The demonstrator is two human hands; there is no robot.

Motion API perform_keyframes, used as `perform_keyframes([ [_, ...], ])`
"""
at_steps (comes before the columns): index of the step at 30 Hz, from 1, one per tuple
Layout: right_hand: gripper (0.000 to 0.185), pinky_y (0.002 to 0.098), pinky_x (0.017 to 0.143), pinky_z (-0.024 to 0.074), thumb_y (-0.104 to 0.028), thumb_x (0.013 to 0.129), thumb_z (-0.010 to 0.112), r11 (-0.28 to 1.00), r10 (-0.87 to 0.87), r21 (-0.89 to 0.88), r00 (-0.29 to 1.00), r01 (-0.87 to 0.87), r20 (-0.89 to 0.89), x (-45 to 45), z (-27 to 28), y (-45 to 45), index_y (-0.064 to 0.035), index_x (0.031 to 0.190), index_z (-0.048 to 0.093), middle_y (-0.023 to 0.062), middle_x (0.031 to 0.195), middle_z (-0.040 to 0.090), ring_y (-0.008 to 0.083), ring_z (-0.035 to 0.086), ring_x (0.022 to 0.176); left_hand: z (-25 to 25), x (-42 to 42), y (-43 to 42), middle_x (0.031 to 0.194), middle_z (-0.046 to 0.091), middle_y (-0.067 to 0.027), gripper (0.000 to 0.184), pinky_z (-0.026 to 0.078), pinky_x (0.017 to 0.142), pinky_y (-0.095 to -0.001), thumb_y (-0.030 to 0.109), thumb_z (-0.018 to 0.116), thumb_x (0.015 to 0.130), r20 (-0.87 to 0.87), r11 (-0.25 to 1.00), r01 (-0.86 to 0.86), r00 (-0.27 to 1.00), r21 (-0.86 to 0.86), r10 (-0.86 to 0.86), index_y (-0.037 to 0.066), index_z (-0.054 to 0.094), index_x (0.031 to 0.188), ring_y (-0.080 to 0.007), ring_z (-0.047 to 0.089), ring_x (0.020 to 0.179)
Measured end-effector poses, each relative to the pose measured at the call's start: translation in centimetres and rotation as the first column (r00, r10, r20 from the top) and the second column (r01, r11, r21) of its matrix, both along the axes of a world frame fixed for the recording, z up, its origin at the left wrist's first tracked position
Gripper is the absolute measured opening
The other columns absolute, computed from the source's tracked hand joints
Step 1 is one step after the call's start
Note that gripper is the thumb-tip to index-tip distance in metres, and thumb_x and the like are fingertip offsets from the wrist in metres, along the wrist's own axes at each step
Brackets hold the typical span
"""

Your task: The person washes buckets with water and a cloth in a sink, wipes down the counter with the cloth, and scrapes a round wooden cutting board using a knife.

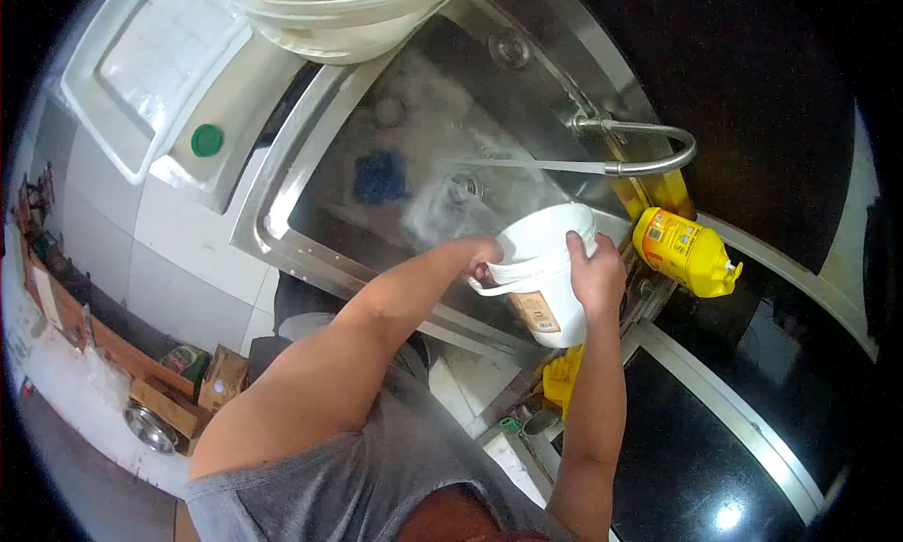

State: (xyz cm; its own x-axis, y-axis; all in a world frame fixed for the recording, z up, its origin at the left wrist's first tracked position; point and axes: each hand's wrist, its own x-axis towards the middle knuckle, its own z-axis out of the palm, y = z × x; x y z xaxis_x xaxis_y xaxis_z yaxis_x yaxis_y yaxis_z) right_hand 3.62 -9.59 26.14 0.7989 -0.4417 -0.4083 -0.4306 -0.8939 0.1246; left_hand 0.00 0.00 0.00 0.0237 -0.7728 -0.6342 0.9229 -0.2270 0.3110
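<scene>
A white bucket with a brown label is tilted over the near right part of the steel sink, its mouth toward the basin. My left hand is closed on its rim beside the handle. On the opposite side of the rim, my right hand grips it with the thumb on top. Beyond the bucket, water streams from the curved faucet into the basin near the drain. A dark blue cloth lies on the basin floor.
A yellow bottle lies right of my right hand. At the top stands a large translucent tub. A green lid and a white tray are left of the sink. Boxes and a metal bowl sit lower left.
</scene>
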Motion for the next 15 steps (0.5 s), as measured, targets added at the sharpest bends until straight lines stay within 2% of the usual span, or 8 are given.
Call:
perform_keyframes([
  [2,0.076,0.0439,0.093,0.0450,-0.052,0.084,0.059,0.980,-0.190,0.079,0.976,0.182,0.108,-0.9,-0.2,0.3,0.0038,0.133,0.043,0.0254,0.117,0.060,0.0391,0.059,0.107,2.9,1.4,2.2,0.060,0.059,-0.0096,0.024,0.038,0.034,-0.0316,0.014,0.047,0.086,0.145,0.988,-0.086,0.987,0.131,0.067,-0.001,0.065,0.082,-0.0184,0.056,0.043],
  [5,0.073,0.0421,0.093,0.0452,-0.049,0.083,0.062,0.918,-0.385,0.183,0.897,0.351,0.215,-2.2,-1.5,-1.4,0.0063,0.128,0.048,0.0282,0.113,0.060,0.0381,0.060,0.105,4.9,3.8,3.1,0.065,0.063,-0.0154,0.023,0.046,0.044,-0.0408,0.013,0.048,0.086,0.424,0.954,-0.125,0.906,0.274,-0.003,-0.001,0.065,0.078,-0.0254,0.062,0.053],
  [6,0.071,0.0406,0.092,0.0454,-0.046,0.081,0.065,0.890,-0.442,0.256,0.852,0.377,0.281,-2.8,-3.1,-2.0,0.0069,0.126,0.049,0.0282,0.110,0.061,0.0363,0.060,0.105,0.0,3.8,2.8,0.070,0.064,-0.0193,0.022,0.049,0.053,-0.0443,0.014,0.050,0.085,0.878,0.956,-0.141,0.447,0.258,-0.171,-0.001,0.064,0.078,-0.0305,0.063,0.062],
  [7,0.068,0.0386,0.090,0.0459,-0.040,0.080,0.067,0.837,-0.476,0.439,0.829,0.326,0.294,-4.0,-5.7,-4.2,0.0076,0.125,0.049,0.0261,0.108,0.062,0.0335,0.062,0.102,-4.7,3.4,2.2,0.076,0.065,-0.0232,0.021,0.051,0.062,-0.0479,0.015,0.052,0.085,0.945,0.964,-0.138,-0.209,0.228,-0.253,-0.001,0.063,0.078,-0.0356,0.065,0.071],
  [9,0.063,0.0366,0.086,0.0465,-0.034,0.079,0.068,0.802,-0.541,0.472,0.782,0.367,0.311,-4.9,-7.4,-4.3,0.0077,0.123,0.050,0.0232,0.106,0.063,0.0301,0.063,0.096,-0.8,5.8,3.7,0.085,0.063,-0.0270,0.017,0.050,0.073,-0.0493,0.015,0.054,0.083,0.973,0.940,-0.295,0.201,0.173,-0.116,0.000,0.061,0.083,-0.0403,0.063,0.081],
  [11,0.061,0.0359,0.083,0.0469,-0.031,0.078,0.067,0.766,-0.591,0.525,0.727,0.371,0.349,-5.2,-8.4,-3.8,0.0082,0.121,0.051,0.0212,0.104,0.064,0.0287,0.062,0.091,0.3,7.5,4.0,0.091,0.062,-0.0284,0.017,0.050,0.078,-0.0499,0.015,0.056,0.082,0.939,0.888,-0.418,0.342,0.193,-0.043,0.000,0.060,0.089,-0.0426,0.062,0.085],
  [13,0.059,0.0354,0.082,0.0472,-0.029,0.078,0.067,0.746,-0.618,0.568,0.680,0.349,0.395,-5.5,-9.1,-3.0,0.0087,0.120,0.051,0.0195,0.101,0.064,0.0276,0.062,0.088,-0.1,8.8,3.8,0.094,0.062,-0.0276,0.021,0.050,0.078,-0.0496,0.014,0.057,0.080,0.962,0.840,-0.498,0.255,0.217,-0.098,0.001,0.057,0.097,-0.0426,0.062,0.083],
  [15,0.059,0.0353,0.080,0.0475,-0.029,0.078,0.068,0.747,-0.619,0.593,0.638,0.301,0.457,-5.6,-9.7,-2.4,0.0092,0.120,0.051,0.0182,0.097,0.065,0.0266,0.062,0.087,1.6,10.6,3.5,0.097,0.062,-0.0244,0.028,0.049,0.081,-0.0465,0.018,0.056,0.084,0.949,0.819,-0.491,0.241,0.298,-0.201,0.002,0.058,0.106,-0.0429,0.060,0.091],
])
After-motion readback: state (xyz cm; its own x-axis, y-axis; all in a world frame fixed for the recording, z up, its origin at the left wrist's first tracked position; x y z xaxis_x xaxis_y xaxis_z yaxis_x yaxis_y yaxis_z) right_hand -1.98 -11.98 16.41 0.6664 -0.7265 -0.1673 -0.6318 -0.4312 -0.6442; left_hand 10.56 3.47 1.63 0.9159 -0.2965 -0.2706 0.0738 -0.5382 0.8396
